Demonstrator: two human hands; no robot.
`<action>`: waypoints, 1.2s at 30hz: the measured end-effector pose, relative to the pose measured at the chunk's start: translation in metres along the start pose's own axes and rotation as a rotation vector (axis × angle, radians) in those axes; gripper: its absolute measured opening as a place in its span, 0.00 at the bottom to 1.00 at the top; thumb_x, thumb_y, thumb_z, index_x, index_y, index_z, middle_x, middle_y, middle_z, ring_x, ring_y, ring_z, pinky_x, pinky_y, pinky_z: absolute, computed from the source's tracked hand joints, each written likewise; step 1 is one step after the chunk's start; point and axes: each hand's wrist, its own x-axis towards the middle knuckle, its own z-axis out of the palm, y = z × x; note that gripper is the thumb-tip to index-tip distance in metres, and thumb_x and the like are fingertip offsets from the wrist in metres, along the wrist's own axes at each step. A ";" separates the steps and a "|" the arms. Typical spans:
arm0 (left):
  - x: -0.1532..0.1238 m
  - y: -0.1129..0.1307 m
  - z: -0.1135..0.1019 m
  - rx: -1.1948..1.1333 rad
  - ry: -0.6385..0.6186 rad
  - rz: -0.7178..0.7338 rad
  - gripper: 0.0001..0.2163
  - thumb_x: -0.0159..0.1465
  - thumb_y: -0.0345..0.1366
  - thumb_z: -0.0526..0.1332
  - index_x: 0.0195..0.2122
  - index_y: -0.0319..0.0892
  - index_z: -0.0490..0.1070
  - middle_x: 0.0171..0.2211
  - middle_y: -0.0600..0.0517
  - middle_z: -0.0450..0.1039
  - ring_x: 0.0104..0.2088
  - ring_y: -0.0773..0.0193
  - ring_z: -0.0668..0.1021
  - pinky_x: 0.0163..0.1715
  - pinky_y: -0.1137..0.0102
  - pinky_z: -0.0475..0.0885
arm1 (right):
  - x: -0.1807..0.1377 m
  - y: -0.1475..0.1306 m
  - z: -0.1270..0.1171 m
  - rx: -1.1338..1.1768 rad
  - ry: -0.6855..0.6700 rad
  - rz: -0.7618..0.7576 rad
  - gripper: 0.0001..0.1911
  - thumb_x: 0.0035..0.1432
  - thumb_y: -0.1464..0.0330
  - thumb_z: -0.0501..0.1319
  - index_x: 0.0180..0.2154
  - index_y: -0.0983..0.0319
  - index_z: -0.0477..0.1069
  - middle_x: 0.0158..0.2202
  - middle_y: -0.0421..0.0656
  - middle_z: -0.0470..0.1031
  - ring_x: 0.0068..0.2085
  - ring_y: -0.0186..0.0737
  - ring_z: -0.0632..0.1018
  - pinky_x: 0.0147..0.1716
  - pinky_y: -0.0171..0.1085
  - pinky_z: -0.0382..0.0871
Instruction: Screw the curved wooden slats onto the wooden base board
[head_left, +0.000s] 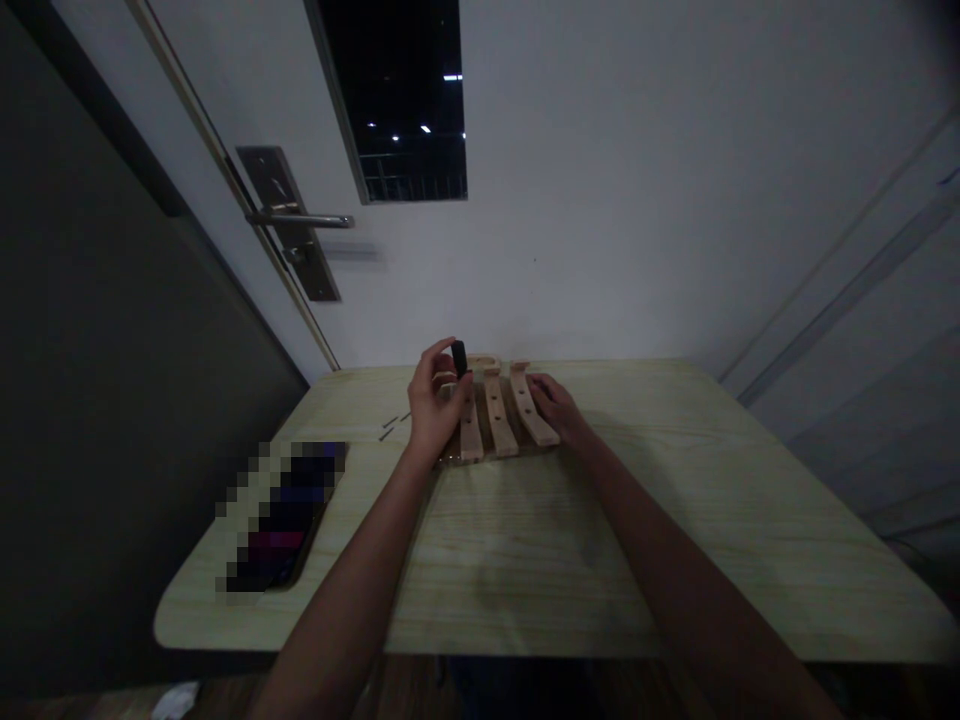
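Upright between the thumb and fingers of my left hand (437, 405) is a short black handle (459, 358) that looks like a screwdriver's; its lower end is hidden. It stands over the leftmost of three pale wooden hooks (499, 415), each with drilled holes and an upturned far end. The hooks lie side by side across a brown board (512, 450). My right hand (555, 405) is curled at the right side of the board, steadying the rightmost hook's edge, its fingertips partly hidden. Another pale wooden piece (484, 361) shows behind the hooks.
Several loose screws (388, 428) lie left of my left hand. A phone (319, 530), partly blurred out, rests at the left of the light wooden table (525, 580). Behind the table stands a white door with a metal handle (315, 220) and a dark window (409, 100).
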 end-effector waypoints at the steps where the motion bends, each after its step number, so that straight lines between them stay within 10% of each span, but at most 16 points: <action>1: 0.000 0.000 -0.001 -0.014 -0.010 -0.005 0.24 0.59 0.31 0.62 0.56 0.53 0.61 0.42 0.52 0.69 0.39 0.66 0.75 0.37 0.70 0.75 | 0.000 0.000 0.000 0.003 -0.003 0.001 0.15 0.54 0.57 0.54 0.39 0.58 0.70 0.39 0.46 0.75 0.41 0.43 0.74 0.45 0.44 0.67; 36: 0.001 0.002 0.002 0.107 -0.038 0.098 0.25 0.57 0.27 0.63 0.54 0.52 0.64 0.45 0.50 0.67 0.42 0.65 0.72 0.41 0.66 0.74 | -0.001 0.000 0.000 -0.003 -0.002 -0.005 0.15 0.55 0.57 0.53 0.39 0.58 0.70 0.40 0.46 0.76 0.43 0.43 0.74 0.47 0.45 0.67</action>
